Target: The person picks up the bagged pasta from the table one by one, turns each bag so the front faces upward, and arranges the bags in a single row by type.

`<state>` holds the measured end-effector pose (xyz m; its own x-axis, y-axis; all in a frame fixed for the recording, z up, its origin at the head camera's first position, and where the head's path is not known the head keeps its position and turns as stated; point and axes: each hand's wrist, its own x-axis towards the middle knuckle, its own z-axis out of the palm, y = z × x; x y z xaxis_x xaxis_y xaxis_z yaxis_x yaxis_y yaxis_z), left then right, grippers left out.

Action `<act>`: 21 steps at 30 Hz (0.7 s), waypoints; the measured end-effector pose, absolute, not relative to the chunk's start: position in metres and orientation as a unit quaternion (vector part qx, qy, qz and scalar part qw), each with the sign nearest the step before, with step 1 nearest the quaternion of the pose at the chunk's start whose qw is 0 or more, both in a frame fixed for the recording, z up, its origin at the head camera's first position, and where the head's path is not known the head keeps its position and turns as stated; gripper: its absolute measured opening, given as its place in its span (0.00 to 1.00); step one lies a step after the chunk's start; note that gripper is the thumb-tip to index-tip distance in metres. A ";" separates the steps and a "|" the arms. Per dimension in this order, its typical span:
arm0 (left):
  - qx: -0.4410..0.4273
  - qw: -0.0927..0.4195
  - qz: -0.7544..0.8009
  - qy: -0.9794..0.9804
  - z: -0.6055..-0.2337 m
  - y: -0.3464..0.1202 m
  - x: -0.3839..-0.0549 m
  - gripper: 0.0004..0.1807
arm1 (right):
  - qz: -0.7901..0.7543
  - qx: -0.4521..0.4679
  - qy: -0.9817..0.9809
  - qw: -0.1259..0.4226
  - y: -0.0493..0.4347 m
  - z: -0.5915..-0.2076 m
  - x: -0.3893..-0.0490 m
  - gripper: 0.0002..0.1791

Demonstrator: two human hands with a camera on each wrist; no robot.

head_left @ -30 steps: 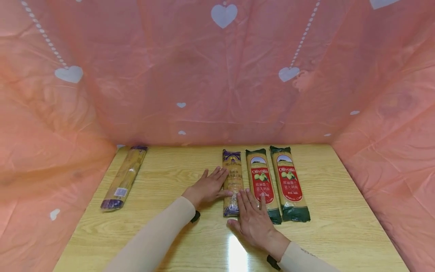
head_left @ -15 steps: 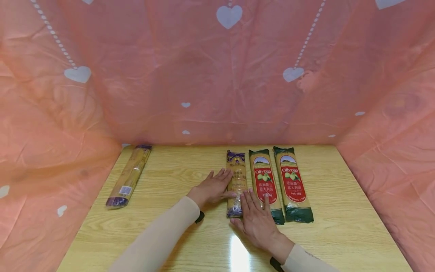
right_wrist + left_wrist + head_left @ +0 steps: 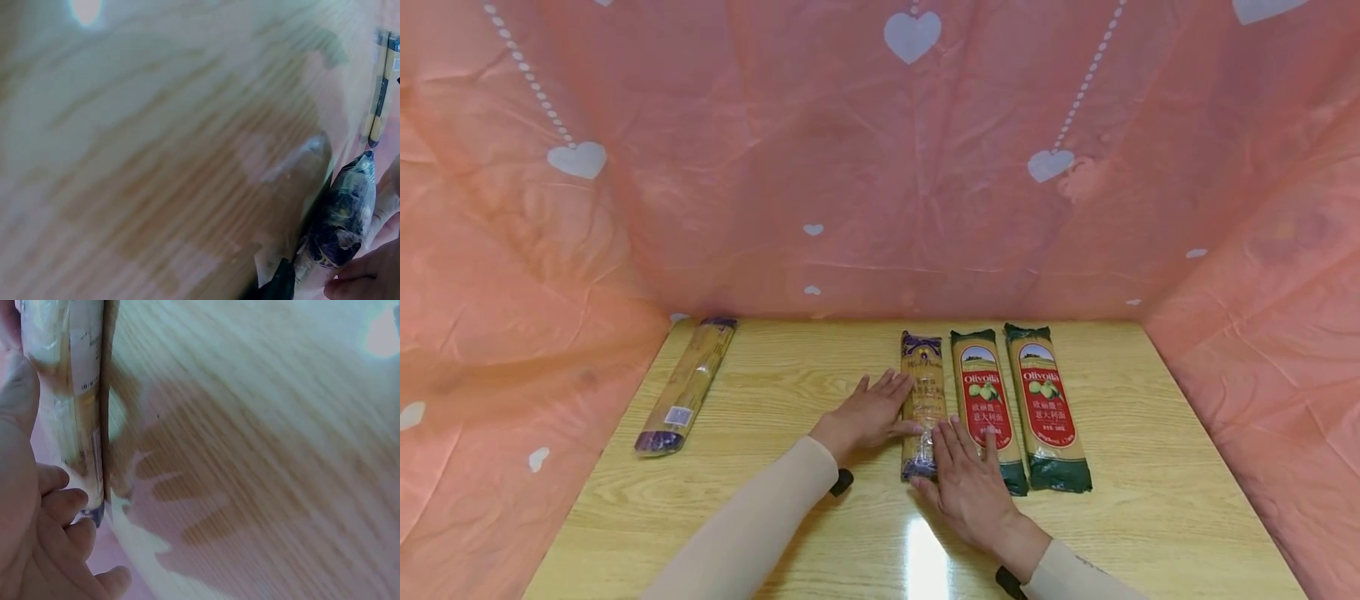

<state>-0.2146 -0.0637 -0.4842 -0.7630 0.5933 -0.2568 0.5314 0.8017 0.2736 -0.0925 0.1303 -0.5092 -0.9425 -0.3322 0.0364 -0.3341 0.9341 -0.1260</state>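
A purple-ended pack of spaghetti (image 3: 923, 387) lies flat near the middle of the table. My left hand (image 3: 867, 415) rests against its left side, fingers extended and thumb across its lower part. At its lower right edge, the extended fingers of my right hand (image 3: 972, 493) touch it and reach over the lower left of a red-labelled spaghetti pack (image 3: 981, 379). In the left wrist view the clear wrapper of the purple-ended pack (image 3: 78, 394) shows beside my left hand (image 3: 40, 544). Its crumpled purple end (image 3: 340, 219) appears in the right wrist view.
Another red-labelled spaghetti pack (image 3: 1045, 400) lies to the right, green end toward me. A second purple-ended pack (image 3: 692, 379) lies slanted at the table's far left, barcode up. Pink sheeting (image 3: 880, 167) with hearts surrounds the wooden table (image 3: 790, 358) at the back and sides.
The head view has shifted slightly, so everything appears a little farther right. Both hands and all the packs keep about the same places relative to one another.
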 end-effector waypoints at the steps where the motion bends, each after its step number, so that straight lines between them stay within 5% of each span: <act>1: 0.297 0.165 0.098 0.935 -0.483 -0.066 -0.214 0.49 | 0.066 0.170 -0.983 0.008 0.130 -0.509 -0.092 0.44; 21: 0.132 0.069 0.141 0.979 -0.458 -0.254 -0.229 0.40 | 0.073 0.171 -0.982 0.024 0.131 -0.509 -0.092 0.41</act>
<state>-0.2290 -0.2542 -0.4581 -0.9559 0.2770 -0.0975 0.2382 0.9255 0.2945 -0.0916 0.1312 -0.5086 -0.9404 -0.3324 0.0721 -0.3394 0.9309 -0.1351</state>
